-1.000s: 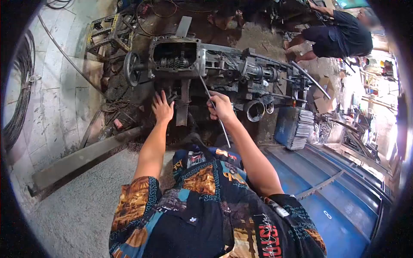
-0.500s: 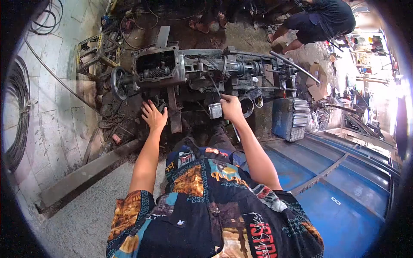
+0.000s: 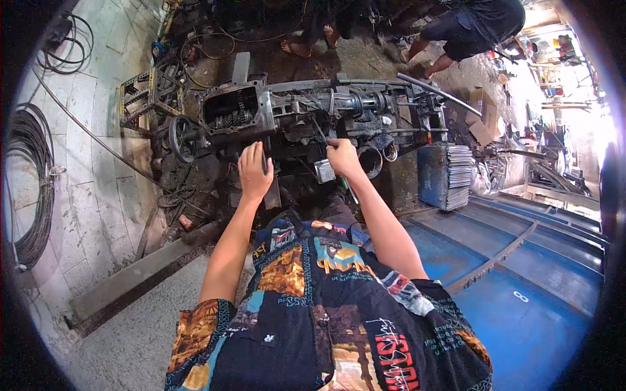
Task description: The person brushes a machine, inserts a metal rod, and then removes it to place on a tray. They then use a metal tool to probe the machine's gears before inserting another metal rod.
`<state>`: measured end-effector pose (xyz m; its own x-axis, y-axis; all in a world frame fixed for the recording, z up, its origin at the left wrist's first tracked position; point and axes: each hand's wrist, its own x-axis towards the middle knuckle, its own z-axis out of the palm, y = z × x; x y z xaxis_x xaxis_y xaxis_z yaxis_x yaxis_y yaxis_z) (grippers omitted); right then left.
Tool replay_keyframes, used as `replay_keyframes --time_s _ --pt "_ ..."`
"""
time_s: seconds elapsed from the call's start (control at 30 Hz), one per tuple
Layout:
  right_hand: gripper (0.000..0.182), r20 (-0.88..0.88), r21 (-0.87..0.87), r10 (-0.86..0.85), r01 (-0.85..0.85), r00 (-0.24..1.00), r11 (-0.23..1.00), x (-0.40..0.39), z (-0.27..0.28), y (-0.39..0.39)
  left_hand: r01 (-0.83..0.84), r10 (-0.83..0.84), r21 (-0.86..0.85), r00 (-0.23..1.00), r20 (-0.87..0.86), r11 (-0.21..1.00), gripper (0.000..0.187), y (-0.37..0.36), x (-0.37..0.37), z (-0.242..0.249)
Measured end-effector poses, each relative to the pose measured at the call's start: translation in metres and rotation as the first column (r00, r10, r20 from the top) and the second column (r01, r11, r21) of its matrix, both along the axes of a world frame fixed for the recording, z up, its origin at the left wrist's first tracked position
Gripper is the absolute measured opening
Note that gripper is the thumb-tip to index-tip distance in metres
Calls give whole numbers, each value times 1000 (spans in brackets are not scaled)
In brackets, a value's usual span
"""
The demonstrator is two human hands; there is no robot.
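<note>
My left hand [image 3: 253,172] is just below the open gearbox housing [image 3: 229,109], beside a flat metal bar [image 3: 271,197]. Its fingers are drawn together, with a narrow dark thing between them and the thumb. My right hand [image 3: 342,158] is closed around a thin dark rod [image 3: 320,131] that slants up towards the middle of the long greasy machine assembly [image 3: 358,104]. A small silvery block [image 3: 324,171] lies just below and left of this hand. The rod's far end is lost among the dark parts.
A handwheel [image 3: 182,139] and a yellowish metal frame [image 3: 137,98] are at the left. A long pipe [image 3: 438,93] lies across the assembly's right part. A blue container [image 3: 433,176] with stacked fins stands at right. A co-worker [image 3: 479,29] is at the top right.
My left hand has moved right and slightly up, and its spread fingers have closed together. My right hand has shifted slightly left and up, still on the rod.
</note>
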<state>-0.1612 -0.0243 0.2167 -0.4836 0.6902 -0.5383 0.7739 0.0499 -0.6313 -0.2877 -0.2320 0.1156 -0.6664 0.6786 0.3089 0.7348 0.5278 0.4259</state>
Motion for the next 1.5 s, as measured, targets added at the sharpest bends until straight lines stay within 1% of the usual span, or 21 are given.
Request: replay_keyframes --time_s 0.03,0.1,0.17,0.23,0.37,0.43,0.5,0.67,0.73,0.77,0.83,0.9,0.97,1.03,1.1,1.13,1.2,1.23,1.3,1.4,1.5 --pt "35 -8 1 -2 2 1000 1000 -2 -10 4 2 -2 1 1000 -8 1000 51 7 -3 7" --pt "34 -5 267 192 -184 981 946 -8 -29 9 71 -69 54 997 -41 996 45 20 -10 16" --pt "25 -34 232 220 -207 975 951 -19 -32 18 87 -81 81 994 -80 993 42 31 -19 17" --pt "22 108 246 286 -304 952 920 -33 -31 23 102 -96 102 993 -64 989 40 39 -25 22" --pt "25 16 227 224 -222 974 948 -25 -35 31 125 -118 109 991 -70 986 40 49 -25 23" --pt "31 70 286 205 -217 976 933 -25 -44 35 134 -128 115 990 -62 984 40 56 -19 22" --pt "32 92 146 187 -199 978 969 -24 -53 39 137 -133 110 990 -47 984 40 57 -11 21" --pt "30 75 102 168 -175 983 979 -26 -65 45 132 -130 113 991 -26 985 41 64 1 27" --pt "21 -13 -244 61 -62 998 968 -26 -67 49 143 -139 109 989 -43 984 42 67 1 29" --pt "21 -14 -245 57 -59 998 968 -24 -69 50 154 -149 110 987 -54 982 42 70 3 30" --pt "19 -89 -503 -71 17 994 864 -21 -62 48 162 -158 117 986 -47 980 43 78 4 37" --pt "20 -70 -533 -70 22 995 846 -22 -42 47 160 -157 129 987 -39 979 43 87 7 42" --pt "23 -90 -476 24 -64 996 877 -20 -31 49 149 -146 132 989 -28 980 42 97 9 43" --pt "31 -79 -523 -5 -37 997 852 -18 -30 53 162 -157 146 987 -48 976 40 107 11 46" --pt "38 -80 -470 56 -87 995 878 -13 -23 65 171 -165 129 985 -52 977 41 115 7 49" --pt "38 -81 -468 81 -109 993 877 -9 -28 76 175 -183 146 982 39 974 41 120 4 58" --pt "49 -47 -31 319 -321 946 947 1 -39 102 188 -193 65 978 84 980 41 126 -5 80" --pt "48 -43 38 356 -354 934 934 13 -18 116 177 -176 1 977 122 984 41 130 -6 100" --pt "45 -6 279 464 -444 886 851 34 2 151 178 -176 -77 984 34 981 43 145 -8 131" --pt "38 -70 463 523 -436 850 771 68 10 212 83 -101 -243 993 -63 967 46 187 15 171" --pt "33 -123 600 561 -389 819 699 104 14 274 33 -49 -323 998 -43 946 48 242 51 185"
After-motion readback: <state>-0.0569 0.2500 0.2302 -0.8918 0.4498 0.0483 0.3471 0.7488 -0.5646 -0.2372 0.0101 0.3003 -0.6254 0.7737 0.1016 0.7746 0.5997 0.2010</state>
